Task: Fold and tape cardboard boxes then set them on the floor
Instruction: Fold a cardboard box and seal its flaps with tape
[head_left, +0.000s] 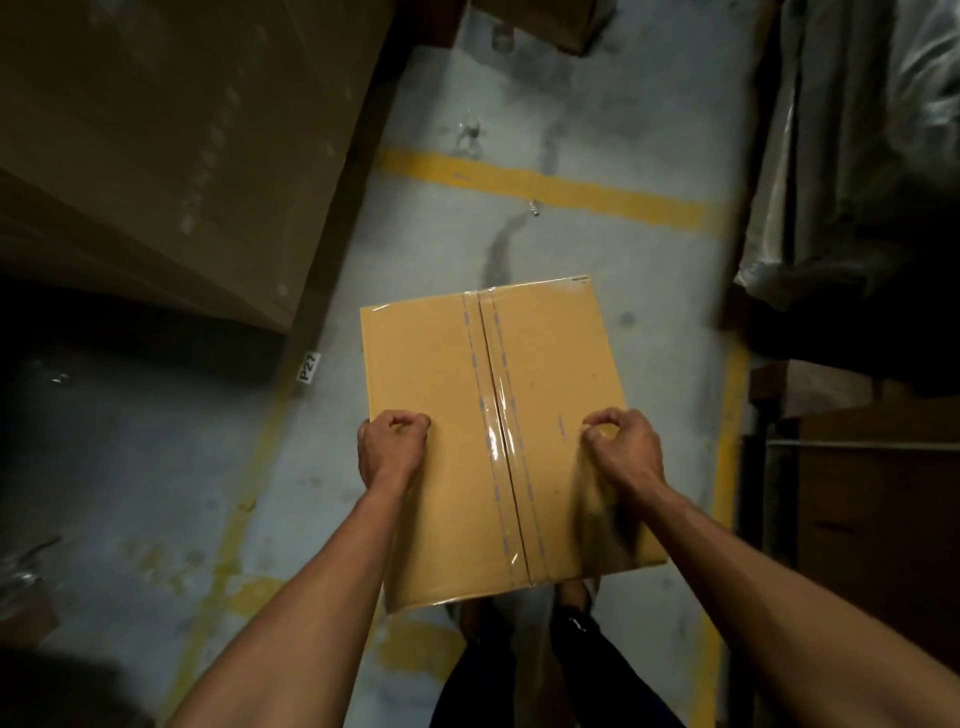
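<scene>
Grey floor (457, 249) crossed by yellow lines. Taped cardboard box (431, 395) seen centre, above floor, tape strip (506, 431) run along seam. Left hand (389, 447), right hand (621, 447) rested on near half, fingers curled tight, nothing gripped.

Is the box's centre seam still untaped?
No, clear tape runs along the whole centre seam of the box, glinting between the two hands.

Grey concrete floor (597, 130) — yellow painted lines (545, 187), plastic scraps (470, 136).
</scene>
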